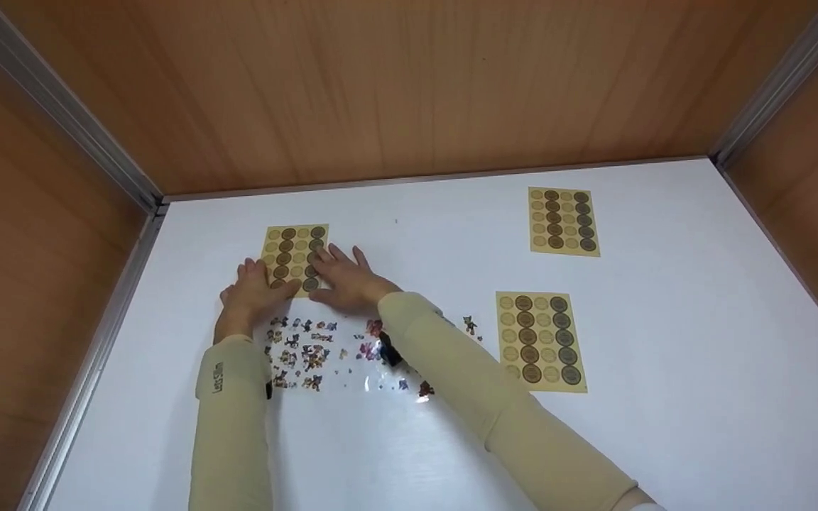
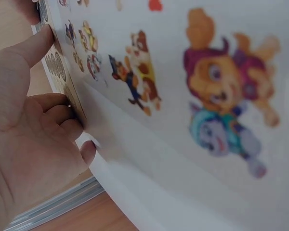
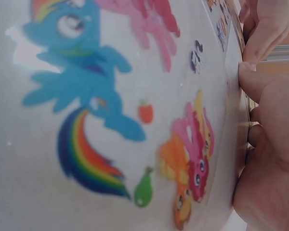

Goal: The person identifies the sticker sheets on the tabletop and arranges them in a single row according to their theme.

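Note:
A tan sheet of round stickers point(image 1: 299, 252) lies flat near the table's left back. My left hand point(image 1: 249, 298) rests at its lower left corner, thumb across the near edge and the other fingers along the left side. My right hand point(image 1: 352, 280) lies on the sheet's right edge, fingers spread and thumb by the lower right corner. Close in front of both hands are clear sheets of cartoon stickers: small pup figures point(image 2: 135, 72) below the left hand, and colourful pony figures point(image 3: 96, 101) below the right, partly hidden by the forearm.
Two more tan sticker sheets lie on the right, one farther back point(image 1: 564, 221) and one nearer point(image 1: 541, 342), the latter close to my right sleeve point(image 1: 466, 376). Wooden panels point(image 1: 409, 85) wall the white table point(image 1: 664, 319) at the back and sides.

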The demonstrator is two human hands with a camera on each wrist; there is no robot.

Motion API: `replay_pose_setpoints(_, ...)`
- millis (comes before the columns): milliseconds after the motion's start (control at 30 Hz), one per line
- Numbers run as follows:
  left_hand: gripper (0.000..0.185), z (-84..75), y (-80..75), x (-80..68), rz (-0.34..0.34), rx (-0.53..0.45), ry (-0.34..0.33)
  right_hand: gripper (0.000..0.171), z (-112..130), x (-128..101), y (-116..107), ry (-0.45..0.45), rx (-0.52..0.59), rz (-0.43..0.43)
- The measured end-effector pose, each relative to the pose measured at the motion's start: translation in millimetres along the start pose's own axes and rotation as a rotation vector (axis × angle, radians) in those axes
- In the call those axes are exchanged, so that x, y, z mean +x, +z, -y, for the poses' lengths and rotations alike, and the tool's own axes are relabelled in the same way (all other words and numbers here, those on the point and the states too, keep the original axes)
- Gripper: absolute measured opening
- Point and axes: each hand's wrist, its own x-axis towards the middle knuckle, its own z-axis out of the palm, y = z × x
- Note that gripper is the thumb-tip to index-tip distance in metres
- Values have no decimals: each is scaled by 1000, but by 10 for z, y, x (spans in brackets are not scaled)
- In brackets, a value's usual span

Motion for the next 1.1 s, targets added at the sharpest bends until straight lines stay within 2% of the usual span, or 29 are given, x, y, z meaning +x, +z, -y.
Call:
replay_pose_setpoints(200, 96, -17, -31, 15, 12, 28, -16, 74, -3, 30, 22, -9, -19, -7)
replay_pose_setpoints(500, 91, -39, -23, 38, -2, 0, -18, 75, -2, 26, 26, 21, -3, -8)
replay_pose_setpoints(700, 83, -44, 3, 58, -36, -5, -14, 75, 8, 29, 30, 20, -2, -18)
replay_pose_setpoints(1100, 67, -139, 88, 9, -120, -67, -5, 72, -23, 22, 62, 4, -11, -45)
